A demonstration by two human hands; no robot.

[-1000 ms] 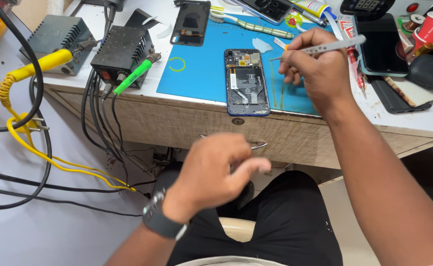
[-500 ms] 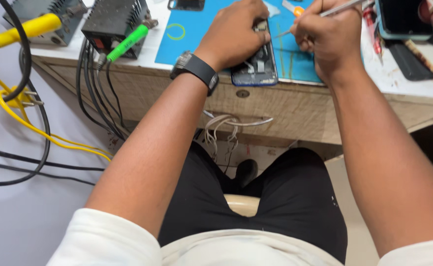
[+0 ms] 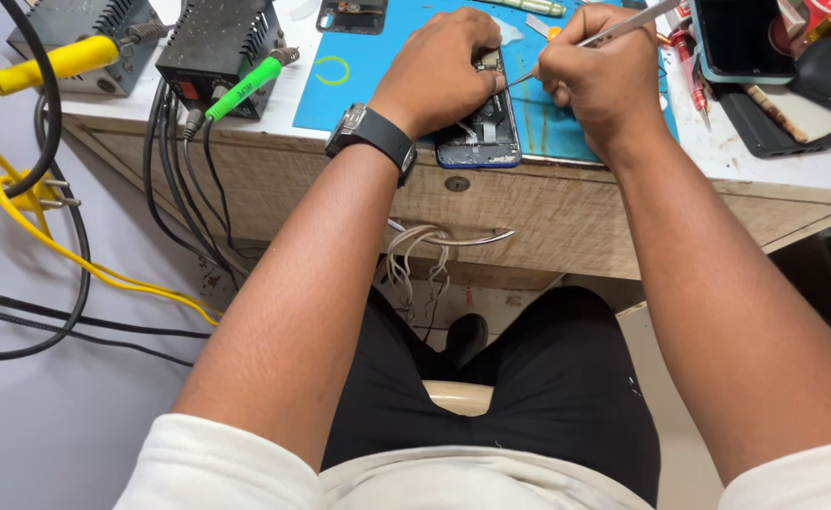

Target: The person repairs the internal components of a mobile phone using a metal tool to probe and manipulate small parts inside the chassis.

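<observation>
Two hands meet over the opened phone [image 3: 480, 132]: left hand [image 3: 439, 71] pins it, right hand [image 3: 604, 80] pinches tweezers [image 3: 590, 40] angled left onto it.

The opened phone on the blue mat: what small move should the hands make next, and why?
Probably ease the tweezers tip a little further into the opened phone. The right hand already aims the tip at its upper part, and the left hand rests on the phone, steadying it on the blue mat.

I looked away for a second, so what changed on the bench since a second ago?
The left hand rose from the lap and now steadies the opened phone. The right hand kept its metal tool, the tip now at the phone. The phone stayed on the blue mat.
</observation>
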